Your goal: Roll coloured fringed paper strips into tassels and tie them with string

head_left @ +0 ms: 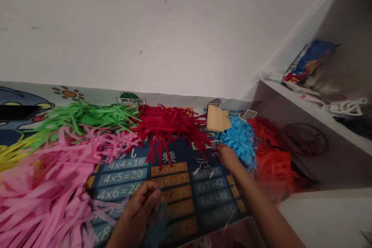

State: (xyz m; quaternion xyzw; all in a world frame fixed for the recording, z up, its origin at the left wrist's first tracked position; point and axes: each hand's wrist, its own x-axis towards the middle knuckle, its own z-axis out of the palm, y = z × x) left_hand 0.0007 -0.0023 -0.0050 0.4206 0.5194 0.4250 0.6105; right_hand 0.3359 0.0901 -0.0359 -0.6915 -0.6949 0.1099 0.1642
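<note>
Blue paper strips [240, 139] at right hand [228, 157].

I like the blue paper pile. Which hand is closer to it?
Right. The right hand touches the blue paper pile's left edge; the left hand is far down-left.

Fluffy heap of blue paper strips [240, 139] btwn red & orange piles (under tan card), right hand [226, 156] touching.

Green paper strips [84, 118] by wall. Red strips [171, 126] next to them. Pink strips [49, 186] in front, left. Orange strips [273, 159] right. Snack bag [309, 60] on shelf [325, 118]. Tan paper [217, 119] near wall.
</note>
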